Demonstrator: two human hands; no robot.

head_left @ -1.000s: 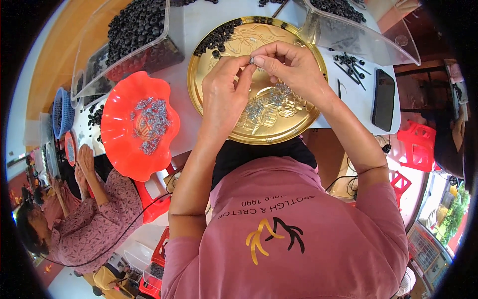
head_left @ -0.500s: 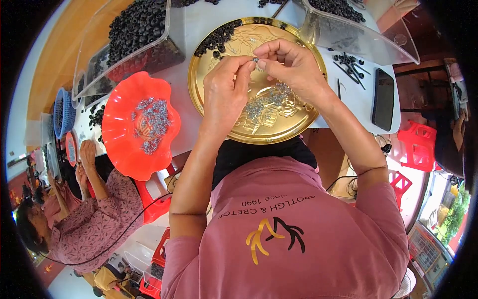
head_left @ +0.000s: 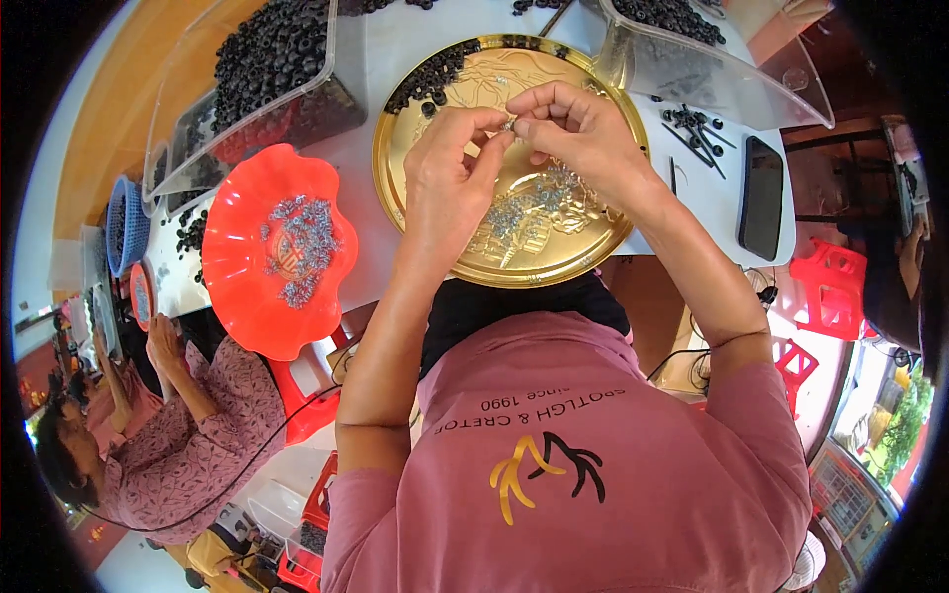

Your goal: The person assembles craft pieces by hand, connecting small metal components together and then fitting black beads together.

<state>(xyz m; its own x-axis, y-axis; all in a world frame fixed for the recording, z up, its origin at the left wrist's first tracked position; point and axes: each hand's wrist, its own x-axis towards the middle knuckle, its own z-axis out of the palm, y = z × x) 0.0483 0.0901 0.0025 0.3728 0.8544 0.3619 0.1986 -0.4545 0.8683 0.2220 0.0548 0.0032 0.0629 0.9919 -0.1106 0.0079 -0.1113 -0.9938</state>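
Observation:
Over the round gold tray point(head_left: 395, 183), my two hands meet fingertip to fingertip. My left hand point(head_left: 453, 163) pinches with thumb and forefinger at a tiny silvery metal piece point(head_left: 509, 125); its exact kind is too small to tell. From the other side, thumb and forefinger of my right hand point(head_left: 583, 128) close on the same piece. A loose pile of small silvery metal pieces point(head_left: 524, 210) lies on the tray below my hands. Along the tray's far left rim sit many black ring-shaped parts point(head_left: 430, 79). A red scalloped bowl point(head_left: 232, 237) to the left holds more silvery pieces point(head_left: 304, 242).
Clear plastic bins of black parts stand far left point(head_left: 346, 84) and far right point(head_left: 672, 69). On the table's right lie a black phone point(head_left: 760, 198) and thin black rods point(head_left: 697, 143). A blue basket point(head_left: 129, 227) and a seated co-worker point(head_left: 188, 425) are at left.
My fingertips have shifted slightly down with the small piece, and my left thumb and forefinger have parted a little. The co-worker's hands have moved lower.

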